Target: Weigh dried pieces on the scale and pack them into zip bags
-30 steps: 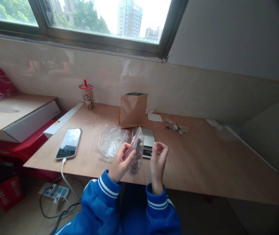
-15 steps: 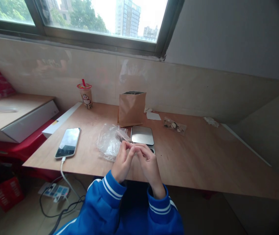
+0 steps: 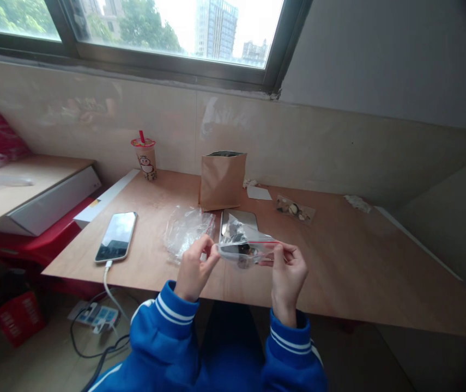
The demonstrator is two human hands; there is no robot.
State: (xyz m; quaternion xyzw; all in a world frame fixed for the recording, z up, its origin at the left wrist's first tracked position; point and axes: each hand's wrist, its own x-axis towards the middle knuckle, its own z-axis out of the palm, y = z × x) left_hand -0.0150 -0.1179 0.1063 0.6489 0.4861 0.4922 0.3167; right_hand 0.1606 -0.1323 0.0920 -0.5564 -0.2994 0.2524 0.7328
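A clear zip bag (image 3: 265, 247) with a red seal line is stretched between my two hands above the front of the table. My left hand (image 3: 195, 264) pinches its left edge, and my right hand (image 3: 290, 275) grips the right end. Its mouth looks parted toward me, and something dark shows at the bag, too unclear to name. Behind it lies a small flat scale (image 3: 249, 219) with a metal plate, partly covered by the bag. To the left of the scale, a heap of clear plastic bags (image 3: 181, 231) rests close to my left hand.
A brown paper pouch (image 3: 222, 182) stands open behind the scale. Right of it lie a white paper (image 3: 259, 193) and a filled clear packet (image 3: 295, 209). At left are a phone (image 3: 116, 237) on a charging cable (image 3: 107, 283) and a drink cup (image 3: 146, 161) with a straw.
My hands were close together at the zip bag; now they have moved apart, the right one to the right. The bag is spread out between them and its mouth has parted.
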